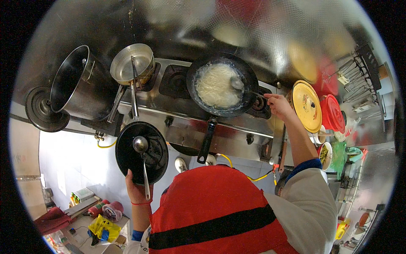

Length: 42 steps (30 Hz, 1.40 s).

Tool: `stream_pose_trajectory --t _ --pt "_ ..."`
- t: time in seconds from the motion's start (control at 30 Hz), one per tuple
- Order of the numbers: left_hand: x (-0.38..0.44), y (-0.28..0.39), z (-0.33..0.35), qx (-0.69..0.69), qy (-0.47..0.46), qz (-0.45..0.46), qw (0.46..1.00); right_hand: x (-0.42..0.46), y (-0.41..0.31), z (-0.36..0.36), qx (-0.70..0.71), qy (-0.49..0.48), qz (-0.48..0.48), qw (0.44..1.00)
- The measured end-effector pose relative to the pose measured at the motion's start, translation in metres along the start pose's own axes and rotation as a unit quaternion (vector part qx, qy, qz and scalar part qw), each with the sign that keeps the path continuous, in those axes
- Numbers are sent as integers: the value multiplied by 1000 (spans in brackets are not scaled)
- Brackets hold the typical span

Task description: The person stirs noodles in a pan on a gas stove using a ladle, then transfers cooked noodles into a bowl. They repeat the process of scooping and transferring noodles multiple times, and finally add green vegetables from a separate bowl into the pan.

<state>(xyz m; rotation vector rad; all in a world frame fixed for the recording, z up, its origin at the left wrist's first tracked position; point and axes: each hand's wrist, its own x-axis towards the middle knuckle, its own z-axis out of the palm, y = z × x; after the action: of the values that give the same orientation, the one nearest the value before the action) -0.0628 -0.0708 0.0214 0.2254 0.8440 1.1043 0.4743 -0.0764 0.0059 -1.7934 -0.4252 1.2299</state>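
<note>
My left hand [137, 187] holds a black bowl [158, 160] by its near rim, in front of the stove. Inside that bowl rests a metal ladle [140, 144], its handle leaning out over the rim beside my fingers. My right hand [279, 104] grips the handle of a second metal ladle [237, 83], whose head dips into a black wok [194, 95]. Pale noodles [214, 85] lie in whitish, foamy liquid in the wok. The wok sits over a burner, its black handle [207, 139] pointing towards me.
Left on the stove, a metal saucepan [122, 70] holds tongs [134, 68]. Beside it stands a tall stockpot [84, 92], with a dark round lid [47, 111] nearby. A yellow lidded pot [306, 111], a red lidded container [334, 114] and a bowl of greens [326, 155] stand right.
</note>
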Motion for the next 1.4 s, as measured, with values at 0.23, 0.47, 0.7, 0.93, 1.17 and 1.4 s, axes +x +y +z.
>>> stream_pose_trajectory --t 0.23,0.47,0.7,0.93,1.17,1.4 --pt "1 -2 0 -6 -12 1 1000 -21 2 11 -194 39 -72 978" --pt "1 -5 1 -8 -30 -9 999 -43 7 11 -400 88 -129 903" --pt "0 -9 -2 -7 -7 -24 1000 -55 12 16 -424 71 -172 886" --pt "5 -18 7 9 -5 -56 998 -48 29 6 -294 27 -102 950" --pt "27 -37 14 64 -6 -70 995 -65 26 8 -243 -13 -110 964" --pt "45 -52 23 37 -40 -115 992 -87 3 14 -295 -15 -160 942"
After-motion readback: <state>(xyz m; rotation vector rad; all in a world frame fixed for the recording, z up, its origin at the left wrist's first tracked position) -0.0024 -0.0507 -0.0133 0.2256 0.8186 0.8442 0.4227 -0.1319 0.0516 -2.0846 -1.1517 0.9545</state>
